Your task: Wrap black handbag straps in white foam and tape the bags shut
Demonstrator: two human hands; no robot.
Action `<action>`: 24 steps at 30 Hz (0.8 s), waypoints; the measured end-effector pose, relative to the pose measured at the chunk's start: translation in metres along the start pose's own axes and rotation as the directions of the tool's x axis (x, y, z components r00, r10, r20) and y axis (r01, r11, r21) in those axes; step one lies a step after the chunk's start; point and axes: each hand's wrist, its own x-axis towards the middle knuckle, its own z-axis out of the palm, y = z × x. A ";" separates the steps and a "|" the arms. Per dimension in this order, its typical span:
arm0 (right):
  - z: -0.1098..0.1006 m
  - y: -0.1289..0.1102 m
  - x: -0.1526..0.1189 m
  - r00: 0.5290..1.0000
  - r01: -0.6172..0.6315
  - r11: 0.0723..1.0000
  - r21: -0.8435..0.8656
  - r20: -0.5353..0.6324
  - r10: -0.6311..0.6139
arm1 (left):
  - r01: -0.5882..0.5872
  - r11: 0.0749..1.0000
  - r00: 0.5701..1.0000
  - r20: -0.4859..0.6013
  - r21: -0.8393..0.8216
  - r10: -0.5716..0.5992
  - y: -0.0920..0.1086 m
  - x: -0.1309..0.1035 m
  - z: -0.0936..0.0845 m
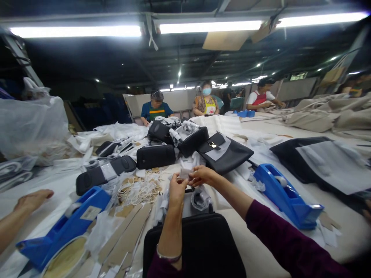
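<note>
My left hand (177, 189) and my right hand (203, 175) meet at the middle, fingers closed on a small pale piece (185, 173) between them. Just beneath them is a clear wrapped coil (200, 199) at the top of a black bag (199, 243), which lies nearest to me. Beyond my hands lie a black flap bag (226, 152) with a gold clasp and a black case (155, 156).
Blue tape dispensers (286, 197) (66, 224) stand at both sides. Tangled cords (140, 187), card strips (124, 235) and a round tub (66, 258) lie left. Another person's hand (33, 200) is at the far left. Several people sit beyond the table.
</note>
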 end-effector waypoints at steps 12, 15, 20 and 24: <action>0.006 0.009 -0.012 0.911 0.343 0.873 -0.346 -0.104 -0.399 | 0.043 0.998 0.998 -0.049 -0.044 -0.045 0.003 -0.003 0.003; 0.003 0.016 -0.009 0.854 0.376 0.825 -0.422 -0.188 -0.485 | 0.059 0.994 0.992 -0.101 -0.097 -0.069 0.007 -0.005 0.004; -0.003 0.021 -0.005 0.821 0.337 0.730 -0.595 -0.195 -0.537 | 0.063 0.989 0.983 -0.165 -0.132 -0.084 0.012 -0.007 0.005; -0.004 0.014 -0.006 0.855 0.266 0.695 -0.668 -0.169 -0.490 | 0.064 0.987 0.986 -0.143 -0.150 -0.085 0.014 -0.008 0.007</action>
